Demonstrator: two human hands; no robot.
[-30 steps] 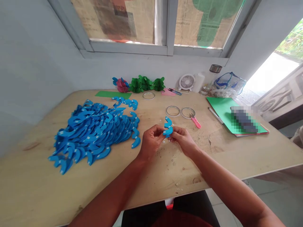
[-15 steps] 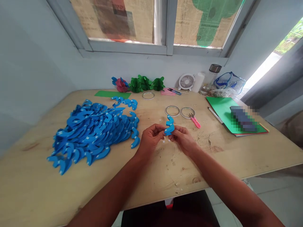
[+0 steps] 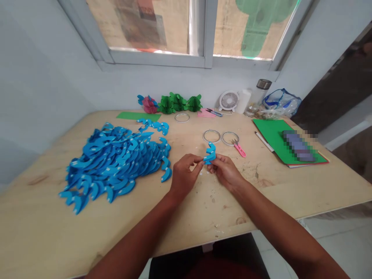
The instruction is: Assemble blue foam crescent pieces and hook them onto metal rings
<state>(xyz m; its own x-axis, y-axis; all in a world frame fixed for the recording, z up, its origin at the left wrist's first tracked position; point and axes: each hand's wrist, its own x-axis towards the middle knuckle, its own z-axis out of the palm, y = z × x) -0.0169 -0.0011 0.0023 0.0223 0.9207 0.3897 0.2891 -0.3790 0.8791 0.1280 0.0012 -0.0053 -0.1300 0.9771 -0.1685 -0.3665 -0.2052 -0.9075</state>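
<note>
A curved blue paper cutout [image 3: 209, 158] is held up over the middle of the table. My right hand [image 3: 228, 170] grips its right side between thumb and fingers. My left hand [image 3: 187, 170] is closed in a pinch at the cutout's left edge, by a small white square on it. Tiny white paper bits [image 3: 201, 173] lie on the table just below. To the left spreads a big heap of similar blue paper cutouts [image 3: 116, 162], many with white squares stuck on them.
Thin tape rolls [image 3: 211, 136] and pink-handled snips [image 3: 240, 149] lie beyond my hands. At the back are green paper ornaments [image 3: 178, 102], a small fan [image 3: 229, 101] and a glass bottle [image 3: 258, 99]. Green sheets [image 3: 270, 135], with a pixelated object on top, lie right.
The blue cutout has shifted slightly right and tilted a little in my hands. My left fingertips have moved to its left edge. The heap stays as it was.
</note>
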